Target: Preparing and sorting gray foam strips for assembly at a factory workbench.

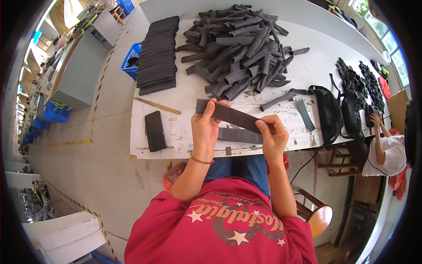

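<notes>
A flat dark grey fabric strip [234, 117] is stretched between my hands above the front edge of the white table [184, 143]. My left hand [205, 126] pinches its left end, thumb on top. The right end is between the thumb and fingers of my right hand [273, 134]. Beneath it, another dark strip [239, 136] lies flat on the table. Farther back is a large loose heap of curled dark fabric pieces [246, 53]. A neat row of overlapping flat strips [157, 55] lies to its left.
A black phone [155, 131] and a wooden stick [157, 105] lie at left. A blue crate [132, 60] stands beyond the left edge. At right are a grey-green strip [305, 115], black bags [327, 115] and bunched black fabric [351, 81]. A co-worker [389, 154] sits at far right.
</notes>
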`<act>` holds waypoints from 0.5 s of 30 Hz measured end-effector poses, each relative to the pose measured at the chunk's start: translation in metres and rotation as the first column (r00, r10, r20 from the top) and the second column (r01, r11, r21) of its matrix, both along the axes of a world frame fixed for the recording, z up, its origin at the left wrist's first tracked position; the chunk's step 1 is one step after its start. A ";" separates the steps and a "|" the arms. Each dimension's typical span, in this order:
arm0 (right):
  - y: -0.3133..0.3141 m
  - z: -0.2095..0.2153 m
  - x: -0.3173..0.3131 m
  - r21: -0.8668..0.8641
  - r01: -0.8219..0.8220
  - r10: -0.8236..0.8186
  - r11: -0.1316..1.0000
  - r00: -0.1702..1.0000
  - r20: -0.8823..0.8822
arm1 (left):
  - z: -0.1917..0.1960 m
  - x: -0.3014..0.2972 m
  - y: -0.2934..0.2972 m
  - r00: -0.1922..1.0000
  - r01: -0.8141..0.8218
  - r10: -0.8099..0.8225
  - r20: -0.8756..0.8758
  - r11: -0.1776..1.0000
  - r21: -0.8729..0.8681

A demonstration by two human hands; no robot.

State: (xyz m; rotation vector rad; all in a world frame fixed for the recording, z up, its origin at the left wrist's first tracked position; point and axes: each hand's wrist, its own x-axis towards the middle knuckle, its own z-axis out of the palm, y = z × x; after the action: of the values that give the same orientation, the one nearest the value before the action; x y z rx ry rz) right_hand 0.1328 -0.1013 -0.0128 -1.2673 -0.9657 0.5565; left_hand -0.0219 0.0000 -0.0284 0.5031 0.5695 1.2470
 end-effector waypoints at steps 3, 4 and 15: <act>0.000 -0.001 0.002 -0.079 -0.017 0.011 0.997 0.997 -0.080 | -0.006 -0.003 0.001 0.998 0.025 -0.028 0.064 0.999 0.046; 0.000 -0.004 0.003 -0.067 -0.026 0.021 0.997 0.997 -0.078 | -0.006 -0.003 0.001 0.997 0.033 -0.038 0.070 0.997 0.067; 0.009 -0.010 -0.003 -0.105 -0.019 0.008 0.994 0.995 -0.102 | -0.005 0.015 -0.002 0.951 0.030 -0.037 0.307 0.999 0.025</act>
State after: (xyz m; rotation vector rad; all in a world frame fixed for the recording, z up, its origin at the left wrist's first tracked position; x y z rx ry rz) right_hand 0.1294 -0.0926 -0.0231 -1.3143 -0.8699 0.6836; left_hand -0.0069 -0.0023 -0.0336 0.3247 0.2834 1.2693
